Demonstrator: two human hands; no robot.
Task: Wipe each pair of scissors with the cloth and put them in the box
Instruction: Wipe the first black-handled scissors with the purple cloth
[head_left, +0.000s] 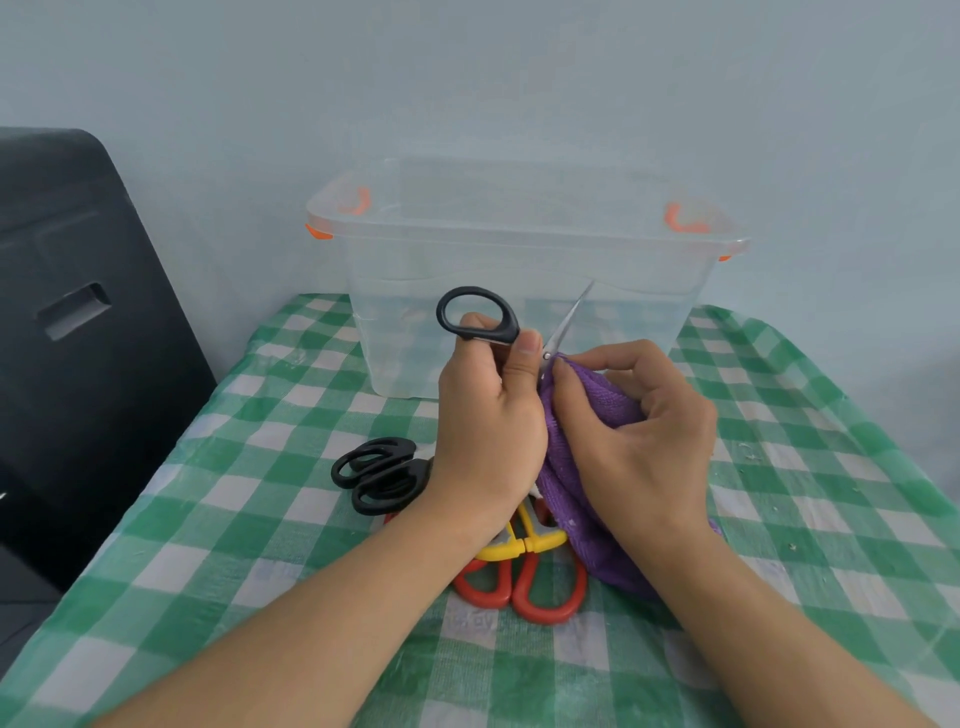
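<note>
Above the left hand, gripped black scissors (blade up) meet cloth.

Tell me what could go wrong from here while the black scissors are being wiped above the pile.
1. The bare blade sticks out past the purple cloth; the right hand pinches cloth close to the pivot, so fingers might slide onto the edge.
2. The left hand grips the black scissors by the handle; a slip could drop them onto the red scissors below.
3. The raised tip points toward the clear box wall and might scrape it.
</note>
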